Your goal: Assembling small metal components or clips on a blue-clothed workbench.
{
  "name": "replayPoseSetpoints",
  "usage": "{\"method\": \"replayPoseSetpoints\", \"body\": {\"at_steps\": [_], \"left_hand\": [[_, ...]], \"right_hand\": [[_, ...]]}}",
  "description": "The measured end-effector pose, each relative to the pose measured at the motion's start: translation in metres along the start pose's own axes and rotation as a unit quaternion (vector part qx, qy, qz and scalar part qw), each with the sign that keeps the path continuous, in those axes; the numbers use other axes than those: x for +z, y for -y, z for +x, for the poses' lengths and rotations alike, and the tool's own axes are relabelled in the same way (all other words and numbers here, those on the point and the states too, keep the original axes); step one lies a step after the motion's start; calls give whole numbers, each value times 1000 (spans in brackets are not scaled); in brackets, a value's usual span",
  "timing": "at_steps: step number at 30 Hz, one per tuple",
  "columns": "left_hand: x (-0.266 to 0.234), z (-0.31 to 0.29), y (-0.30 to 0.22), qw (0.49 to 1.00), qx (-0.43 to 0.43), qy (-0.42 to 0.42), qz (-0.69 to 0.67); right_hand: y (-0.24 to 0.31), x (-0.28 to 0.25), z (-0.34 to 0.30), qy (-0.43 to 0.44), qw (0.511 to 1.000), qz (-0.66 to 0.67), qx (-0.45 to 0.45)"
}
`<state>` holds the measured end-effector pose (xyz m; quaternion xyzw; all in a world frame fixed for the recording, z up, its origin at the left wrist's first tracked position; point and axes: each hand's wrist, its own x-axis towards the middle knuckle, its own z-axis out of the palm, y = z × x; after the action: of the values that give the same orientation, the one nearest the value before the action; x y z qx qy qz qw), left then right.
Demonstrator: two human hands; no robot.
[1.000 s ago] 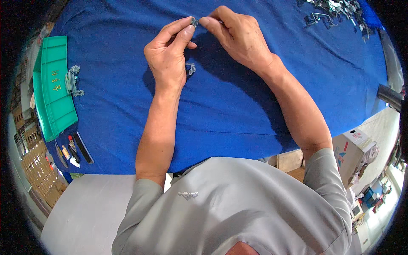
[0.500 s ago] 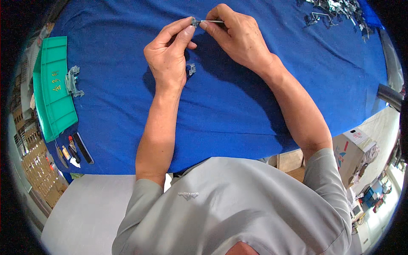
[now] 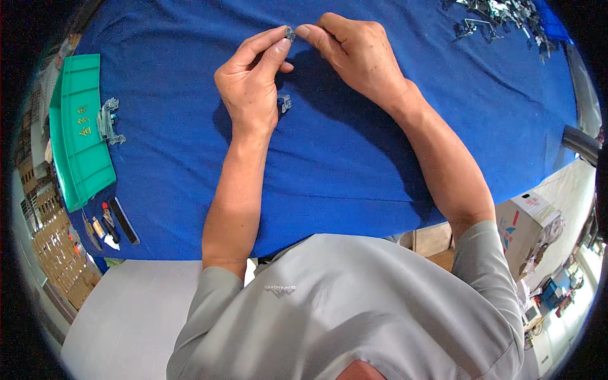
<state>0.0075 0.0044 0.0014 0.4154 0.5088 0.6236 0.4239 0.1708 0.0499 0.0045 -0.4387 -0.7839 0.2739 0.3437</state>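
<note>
My left hand (image 3: pixel 250 85) is closed, pinching a small dark grey part (image 3: pixel 289 33) between thumb and fingertips above the blue cloth. Just to its right, my right hand (image 3: pixel 358 54) has its thumb stretched toward that part, almost at it. The fingers of this hand are curled inward, and whatever they hold is hidden. Beside my left wrist lies a small clear-grey piece (image 3: pixel 285 104) with an open, bracket-like shape.
A green tray (image 3: pixel 79 168) stands at the left, with several grey plastic pieces (image 3: pixel 111 121) by its edge. Several small tools (image 3: pixel 107 218) and a black strip (image 3: pixel 124 220) lie below it. A heap of dark and clear parts (image 3: pixel 506 16) covers the far right corner.
The thin metal rod that showed in my right hand is out of sight now. My right fingers have curled and shifted slightly; my left hand stays in place with the part.
</note>
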Motion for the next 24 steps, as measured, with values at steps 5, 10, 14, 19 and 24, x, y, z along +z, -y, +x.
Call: {"method": "replayPoseSetpoints", "body": {"at_steps": [5,10,14,19,24], "left_hand": [[1,1,1,1000,-2,2,-3],[0,1,2,1000,3,-2,-7],[0,1,2,1000,1,4,-6],[1,1,2,1000,0,-4,-19],[0,1,1,1000,0,-1,1]], "right_hand": [[6,4,0,-54,997,31,-34],[2,1,0,-19,999,19,18],[3,4,0,-52,998,19,-39],[-1,3,-1,-80,995,25,-61],[3,4,-1,-64,996,45,-44]]}}
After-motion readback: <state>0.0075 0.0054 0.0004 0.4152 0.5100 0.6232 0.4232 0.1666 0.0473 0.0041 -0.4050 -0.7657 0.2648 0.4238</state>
